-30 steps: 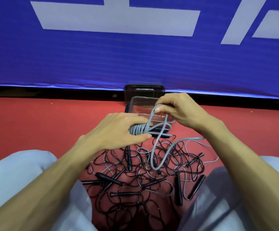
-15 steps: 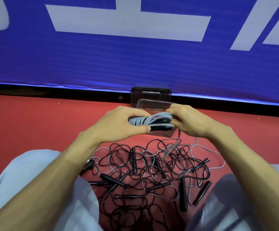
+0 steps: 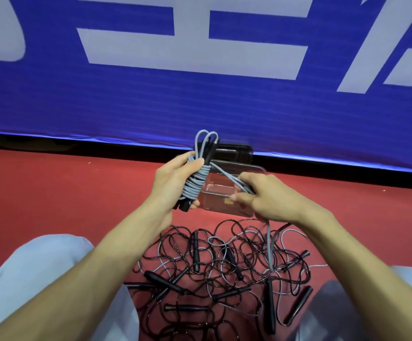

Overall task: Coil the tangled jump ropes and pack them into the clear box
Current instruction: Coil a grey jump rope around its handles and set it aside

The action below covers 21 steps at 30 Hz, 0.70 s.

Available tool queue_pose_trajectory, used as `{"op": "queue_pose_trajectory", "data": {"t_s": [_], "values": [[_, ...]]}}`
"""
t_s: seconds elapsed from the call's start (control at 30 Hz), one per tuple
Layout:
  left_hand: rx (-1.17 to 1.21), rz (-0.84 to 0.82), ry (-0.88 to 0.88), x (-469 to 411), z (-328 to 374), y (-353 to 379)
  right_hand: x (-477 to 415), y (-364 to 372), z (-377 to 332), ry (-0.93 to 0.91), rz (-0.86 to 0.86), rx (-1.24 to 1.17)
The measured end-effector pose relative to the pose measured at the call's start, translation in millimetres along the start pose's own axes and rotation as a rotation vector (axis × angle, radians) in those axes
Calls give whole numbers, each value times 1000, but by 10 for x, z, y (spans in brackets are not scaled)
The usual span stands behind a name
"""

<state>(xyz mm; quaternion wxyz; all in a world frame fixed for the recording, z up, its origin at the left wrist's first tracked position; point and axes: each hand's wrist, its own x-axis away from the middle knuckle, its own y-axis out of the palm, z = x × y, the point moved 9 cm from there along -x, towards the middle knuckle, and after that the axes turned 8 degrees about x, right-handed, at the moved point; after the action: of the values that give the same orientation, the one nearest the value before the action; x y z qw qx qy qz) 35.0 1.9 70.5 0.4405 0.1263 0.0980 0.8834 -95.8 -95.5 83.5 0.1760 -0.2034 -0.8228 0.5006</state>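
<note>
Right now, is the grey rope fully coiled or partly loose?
Partly loose. The grey rope is bundled in the left hand, but one strand runs through the right hand down to the tangled pile.

A person's bare left hand [image 3: 173, 185] grips a coiled bundle of grey jump rope with black handles [image 3: 196, 184] and holds it upright, the thumb laid across the upper wraps and the fingers curled round behind. The right hand [image 3: 269, 198], to the right of the bundle and slightly lower, is closed round the loose grey strand [image 3: 224, 174] that runs taut off the bundle, knuckles up. Both bare forearms reach forward from below the bundle and converge on it, the wrists roughly straight.
</note>
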Motion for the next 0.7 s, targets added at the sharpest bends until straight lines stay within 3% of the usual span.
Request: {"op": "queue_pose_trajectory", "data": {"t_s": [0.53,0.6,0.7], "values": [[-8,256,14,-35,-59,-232,43,51,20,149,-72,105],[-226,258,137,-70,19,-263,50,33,-3,139,-71,167],[-1029,154,418,-41,158,-60,122,38,-208,-71,-80,331]]}}
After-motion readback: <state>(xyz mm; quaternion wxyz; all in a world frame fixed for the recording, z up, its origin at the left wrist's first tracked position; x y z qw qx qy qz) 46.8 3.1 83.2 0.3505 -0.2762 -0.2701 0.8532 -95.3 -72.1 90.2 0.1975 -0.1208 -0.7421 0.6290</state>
